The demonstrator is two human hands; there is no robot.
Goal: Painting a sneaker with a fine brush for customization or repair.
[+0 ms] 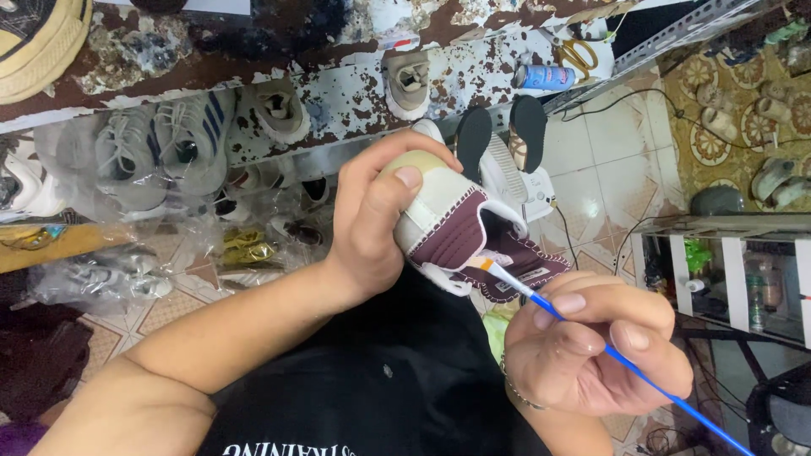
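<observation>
Over the person's lap, seen from the head camera, the left hand (372,224) wraps the toe end of a small shoe (460,232) with a cream rubber toe and maroon knitted upper, its grip clenched around the front with the thumb pressed flat on the cream band. The shoe is held in the air, tilted with its opening turned toward the right hand (591,346). That hand pinches a thin blue-handled brush (591,338) between thumb and first fingers, like a pen, and the pale bristle tip sits at the white edge beside the heel opening, touching or nearly touching it; the picture does not settle which.

To do this step well, it seems wise to keep the left hand steady and turn the shoe rather than the brush, so the bristles follow the narrow white trim without straying onto the maroon knit. Short, light strokes with the brush held low on its handle would likely give more control. The thumb on the toe band looks well apart from the worked edge, which is sound.

Behind the hands, a peeling rust-stained shelf (338,93) carries other shoes (169,143), a spray can (545,78) and scissors (579,55), above a tiled floor (617,143).
</observation>
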